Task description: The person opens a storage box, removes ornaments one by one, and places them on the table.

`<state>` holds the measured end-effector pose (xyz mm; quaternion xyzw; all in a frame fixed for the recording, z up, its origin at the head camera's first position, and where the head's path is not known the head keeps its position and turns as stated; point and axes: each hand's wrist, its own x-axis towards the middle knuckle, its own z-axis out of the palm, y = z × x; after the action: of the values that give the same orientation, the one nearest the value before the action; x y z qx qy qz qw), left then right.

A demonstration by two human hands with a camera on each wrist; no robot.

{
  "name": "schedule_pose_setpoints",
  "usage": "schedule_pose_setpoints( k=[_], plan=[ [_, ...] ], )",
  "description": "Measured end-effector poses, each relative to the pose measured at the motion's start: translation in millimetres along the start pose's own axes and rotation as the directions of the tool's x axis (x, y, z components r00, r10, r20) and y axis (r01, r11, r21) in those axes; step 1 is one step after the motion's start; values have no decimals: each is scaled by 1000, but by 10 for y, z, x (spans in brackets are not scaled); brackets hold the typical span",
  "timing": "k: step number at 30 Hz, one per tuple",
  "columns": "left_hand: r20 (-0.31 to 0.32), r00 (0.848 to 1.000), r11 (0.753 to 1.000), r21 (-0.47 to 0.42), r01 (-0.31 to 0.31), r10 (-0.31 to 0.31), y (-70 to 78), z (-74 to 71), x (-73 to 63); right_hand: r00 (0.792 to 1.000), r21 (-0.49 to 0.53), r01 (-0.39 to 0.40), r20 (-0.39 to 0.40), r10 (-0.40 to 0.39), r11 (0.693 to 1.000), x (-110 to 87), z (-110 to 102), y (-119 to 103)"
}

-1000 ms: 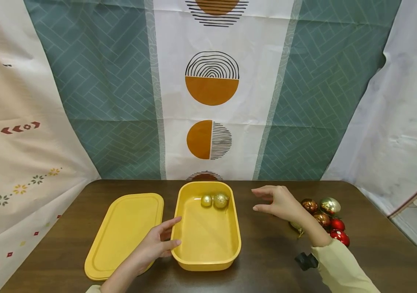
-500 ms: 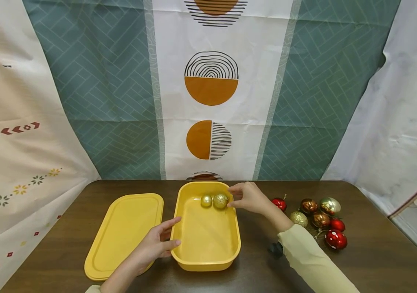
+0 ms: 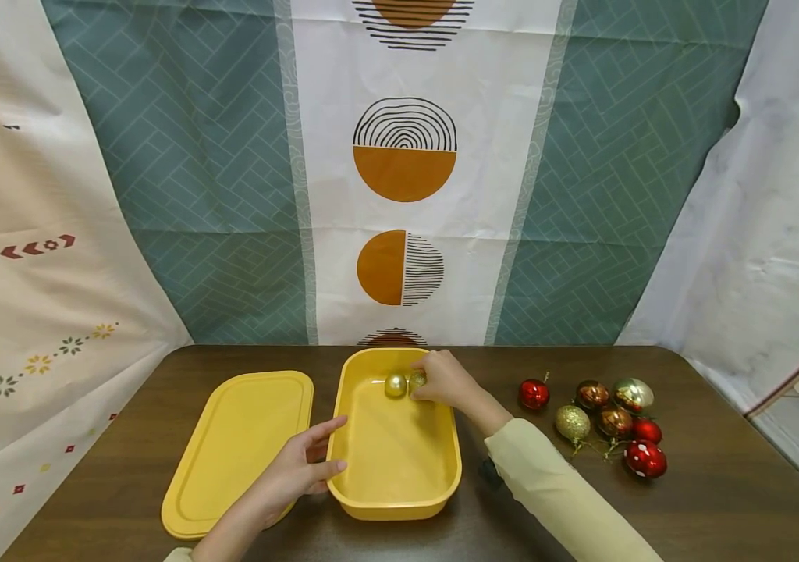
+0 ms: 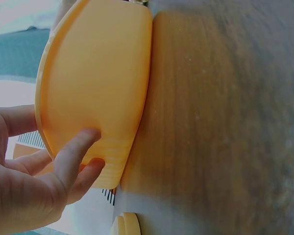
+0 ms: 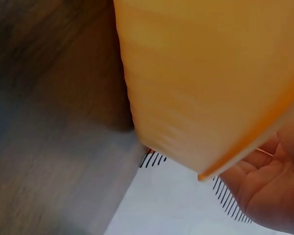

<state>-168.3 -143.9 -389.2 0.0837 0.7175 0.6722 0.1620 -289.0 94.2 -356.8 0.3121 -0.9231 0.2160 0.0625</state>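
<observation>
My left hand [image 3: 301,460] stays at the left rim of a deep yellow plastic box [image 3: 392,511]. In the left wrist view, my left hand [image 4: 34,191] grips that rim, some fingers on the outer wall and others behind the edge. Inside the box, at the far right corner, my right hand [image 3: 445,380] holds a glittery gold Christmas ball [image 3: 417,381], its fingers covering much of it. A smaller smooth gold ball [image 3: 395,385] lies just left of it. In the right wrist view, my right hand [image 5: 269,183] reaches over the rim, fingertips hidden by the wall.
A yellow lid [image 3: 238,449] lies flat left of the box. On the right of the dark wooden table [image 3: 512,507] sit a red ball [image 3: 534,394], a glittery gold ball [image 3: 572,423] and a cluster of several bronze, red and pale gold balls. A patterned cloth [image 3: 406,273] hangs behind.
My right hand has moved left, from beside the ornaments over the right rim to the gold glitter ball in the box. My left hand has stayed at the rim.
</observation>
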Motion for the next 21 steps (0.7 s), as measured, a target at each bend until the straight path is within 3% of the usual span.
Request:
schedule_pose_setpoints(
  k=[7,14,21],
  plan=[
    [-8,1000,1000,10,9,-9,4,6,5,995,-109,-99,0,100,989,72,62,-62],
    [-2,1000,1000,8,6,-6,-4,-2,9,997,-236,-82,-28,78,968,77,89,-99],
    [0,1000,1000,3,1,-1,-5,-1,8,996,-271,-92,-31,87,958,81,107,-109]
  ],
)
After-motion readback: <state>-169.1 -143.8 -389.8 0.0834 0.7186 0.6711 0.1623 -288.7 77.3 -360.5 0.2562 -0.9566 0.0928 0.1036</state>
